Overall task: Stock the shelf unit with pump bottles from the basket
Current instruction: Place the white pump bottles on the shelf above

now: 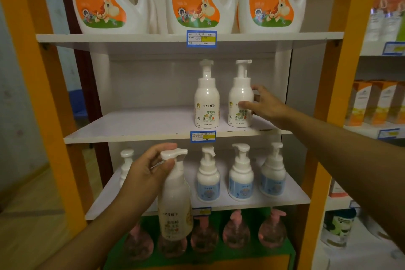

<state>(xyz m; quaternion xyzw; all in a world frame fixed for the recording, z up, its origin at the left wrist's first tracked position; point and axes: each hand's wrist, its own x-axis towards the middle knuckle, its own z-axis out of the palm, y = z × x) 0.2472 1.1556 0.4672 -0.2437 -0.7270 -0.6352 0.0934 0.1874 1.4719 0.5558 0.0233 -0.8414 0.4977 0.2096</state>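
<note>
Nearest me, my left hand (147, 173) pinches a pump bottle (174, 201) by its neck, thumb under the nozzle, holding it in front of the lower shelf (293, 200). Farther in, my right hand (264, 105) curls round the right bottle (240, 98) standing on the middle shelf (131, 126), just beside another bottle (207, 98) to its left.

Shelf (131, 126) carries two pump bottles (207, 103)
</note>
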